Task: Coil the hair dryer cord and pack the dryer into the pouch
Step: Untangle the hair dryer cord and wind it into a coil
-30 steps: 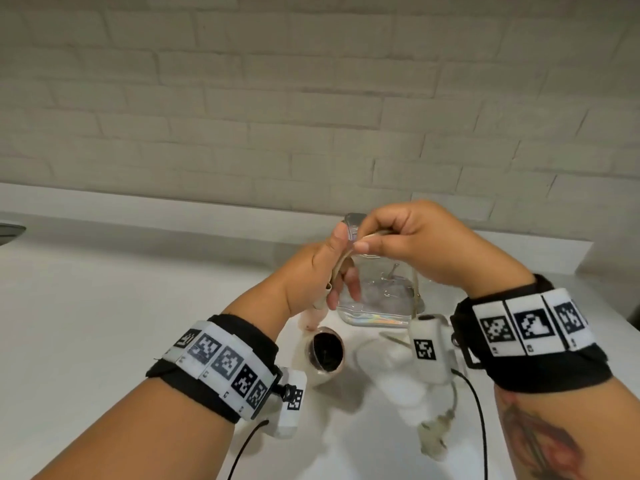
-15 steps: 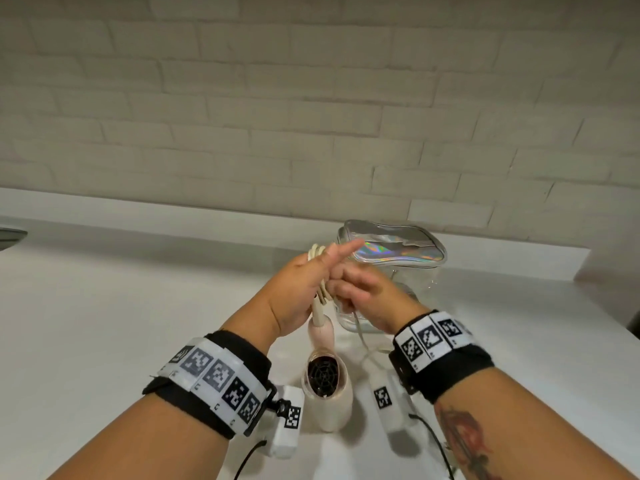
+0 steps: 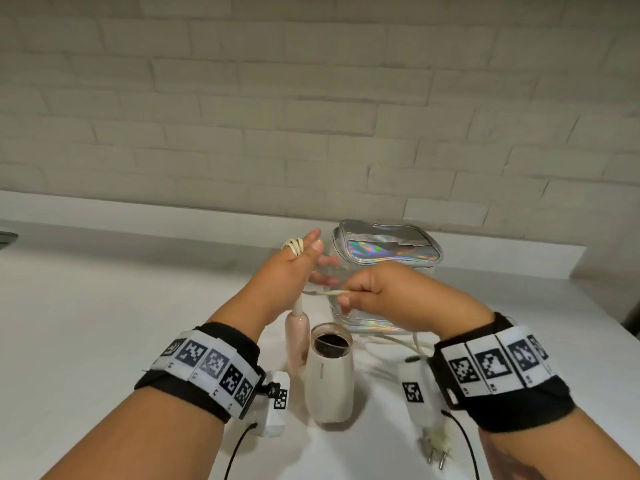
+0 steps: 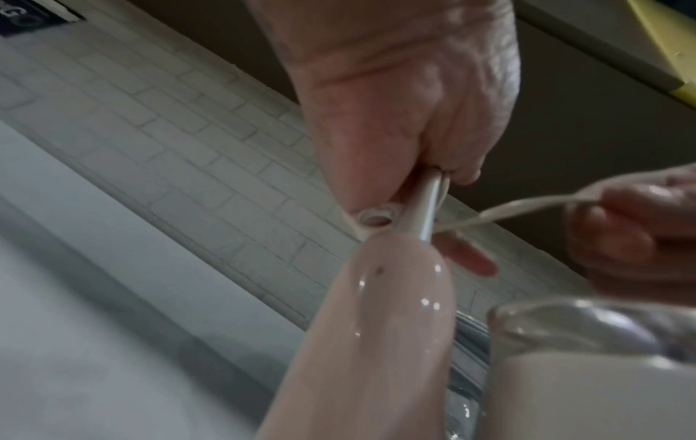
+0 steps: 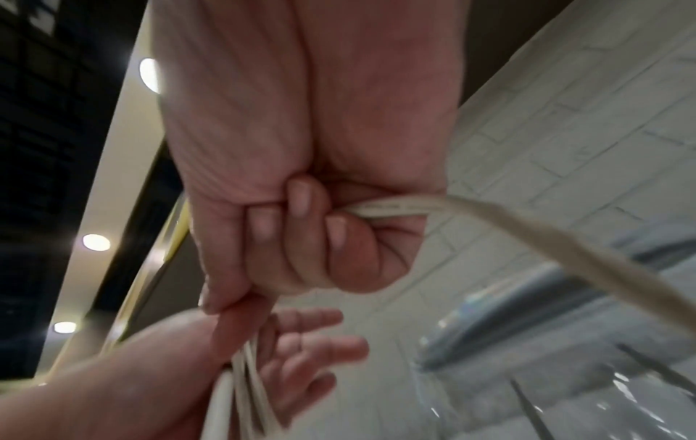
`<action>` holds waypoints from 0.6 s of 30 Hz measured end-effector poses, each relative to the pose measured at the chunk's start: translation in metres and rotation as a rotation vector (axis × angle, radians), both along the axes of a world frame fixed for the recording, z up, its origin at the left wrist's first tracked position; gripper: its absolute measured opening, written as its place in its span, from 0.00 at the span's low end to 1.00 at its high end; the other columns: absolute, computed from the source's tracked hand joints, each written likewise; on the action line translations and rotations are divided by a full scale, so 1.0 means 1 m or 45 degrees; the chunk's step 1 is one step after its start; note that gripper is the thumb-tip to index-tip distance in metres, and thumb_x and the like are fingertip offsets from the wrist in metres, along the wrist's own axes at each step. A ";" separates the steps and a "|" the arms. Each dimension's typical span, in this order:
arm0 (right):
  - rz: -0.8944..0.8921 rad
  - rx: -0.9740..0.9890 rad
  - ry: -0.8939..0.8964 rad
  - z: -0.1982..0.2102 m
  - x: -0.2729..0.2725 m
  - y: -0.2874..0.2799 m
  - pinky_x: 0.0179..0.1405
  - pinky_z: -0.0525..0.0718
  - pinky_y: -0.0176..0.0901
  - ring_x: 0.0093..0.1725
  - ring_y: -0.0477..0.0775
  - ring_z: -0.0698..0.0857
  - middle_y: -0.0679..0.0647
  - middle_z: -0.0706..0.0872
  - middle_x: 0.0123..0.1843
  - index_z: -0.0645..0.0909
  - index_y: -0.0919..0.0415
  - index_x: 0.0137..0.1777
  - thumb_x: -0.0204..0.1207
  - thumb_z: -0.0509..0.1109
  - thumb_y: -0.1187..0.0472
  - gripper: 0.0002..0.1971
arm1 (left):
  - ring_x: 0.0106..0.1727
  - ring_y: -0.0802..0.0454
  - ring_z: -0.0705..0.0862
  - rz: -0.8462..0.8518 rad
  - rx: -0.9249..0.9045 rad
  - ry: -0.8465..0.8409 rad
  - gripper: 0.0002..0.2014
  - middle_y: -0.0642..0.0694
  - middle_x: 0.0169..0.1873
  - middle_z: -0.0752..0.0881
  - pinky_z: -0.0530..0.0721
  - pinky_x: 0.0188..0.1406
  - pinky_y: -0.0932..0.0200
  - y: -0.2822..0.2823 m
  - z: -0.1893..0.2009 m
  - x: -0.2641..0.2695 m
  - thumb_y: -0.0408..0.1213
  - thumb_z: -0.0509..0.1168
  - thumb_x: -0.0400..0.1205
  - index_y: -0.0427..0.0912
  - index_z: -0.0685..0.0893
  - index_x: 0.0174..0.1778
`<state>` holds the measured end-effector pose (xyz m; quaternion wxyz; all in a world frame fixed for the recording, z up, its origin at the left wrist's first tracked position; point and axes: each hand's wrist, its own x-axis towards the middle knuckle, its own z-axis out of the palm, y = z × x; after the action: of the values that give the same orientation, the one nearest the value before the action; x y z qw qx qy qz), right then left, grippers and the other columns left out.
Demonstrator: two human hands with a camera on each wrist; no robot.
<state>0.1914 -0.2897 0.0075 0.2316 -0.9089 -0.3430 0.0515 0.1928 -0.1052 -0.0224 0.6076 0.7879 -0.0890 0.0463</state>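
The cream hair dryer [image 3: 330,379] stands on the white counter [image 3: 104,341], its pink handle [image 3: 297,332] [image 4: 376,327] pointing up at my left hand [image 3: 287,271] [image 4: 395,104]. That hand's fingers are straight and spread, and several cord loops [image 3: 295,245] [image 5: 244,387] are wound round it. My right hand [image 3: 374,296] [image 5: 301,238], just right of the left, grips the cream cord [image 3: 329,293] [image 5: 565,247] in a fist and holds it stretched between the hands. The holographic pouch [image 3: 388,252] stands just behind both hands. The plug [image 3: 438,441] lies on the counter under my right wrist.
Slack cord [image 3: 398,341] lies on the counter between the dryer and the pouch. A raised ledge [image 3: 173,209] and a brick wall [image 3: 311,116] close off the back. A dark object [image 3: 7,237] shows at the far left edge.
My right hand came down from above the left hand, passed close under it, and now sits out to its right with the cord drawn taut. More loops show on the left hand.
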 end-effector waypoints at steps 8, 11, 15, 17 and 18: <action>0.052 0.287 -0.077 0.054 0.002 -0.002 0.36 0.76 0.29 0.32 0.34 0.79 0.37 0.84 0.30 0.86 0.51 0.40 0.76 0.71 0.55 0.06 | 0.22 0.49 0.77 -0.359 0.203 0.011 0.31 0.41 0.30 0.90 0.83 0.50 0.46 -0.001 0.007 -0.019 0.71 0.48 0.75 0.55 0.88 0.53; 0.069 0.473 -0.006 0.051 0.011 0.006 0.35 0.76 0.37 0.32 0.43 0.76 0.45 0.82 0.30 0.85 0.51 0.37 0.74 0.73 0.56 0.04 | 0.21 0.44 0.73 -0.483 0.175 0.077 0.15 0.43 0.23 0.87 0.85 0.41 0.50 -0.007 0.010 -0.023 0.50 0.62 0.79 0.47 0.91 0.47; 0.026 0.808 0.146 0.035 0.026 0.017 0.27 0.67 0.39 0.28 0.53 0.67 0.53 0.73 0.27 0.81 0.58 0.36 0.73 0.74 0.60 0.07 | 0.16 0.49 0.71 -0.633 0.121 0.054 0.20 0.32 0.25 0.83 0.83 0.54 0.64 -0.010 0.013 -0.031 0.44 0.54 0.84 0.36 0.90 0.49; 0.001 0.846 0.218 0.021 0.032 0.020 0.27 0.70 0.38 0.27 0.50 0.70 0.48 0.78 0.27 0.82 0.61 0.40 0.77 0.70 0.60 0.06 | 0.14 0.55 0.70 -0.620 0.070 0.018 0.23 0.35 0.24 0.83 0.81 0.45 0.70 -0.014 0.013 -0.033 0.47 0.52 0.85 0.35 0.89 0.49; -0.011 0.857 0.281 0.012 0.034 0.023 0.28 0.73 0.40 0.29 0.53 0.74 0.50 0.83 0.31 0.83 0.61 0.43 0.79 0.68 0.60 0.06 | 0.13 0.56 0.71 -0.592 0.038 -0.002 0.25 0.37 0.23 0.82 0.81 0.41 0.71 -0.015 0.013 -0.032 0.48 0.51 0.84 0.35 0.89 0.49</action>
<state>0.2257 -0.2670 0.0193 0.5541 -0.7720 -0.3097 0.0326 0.1604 -0.1205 -0.0096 0.5900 0.7552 -0.2693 -0.0955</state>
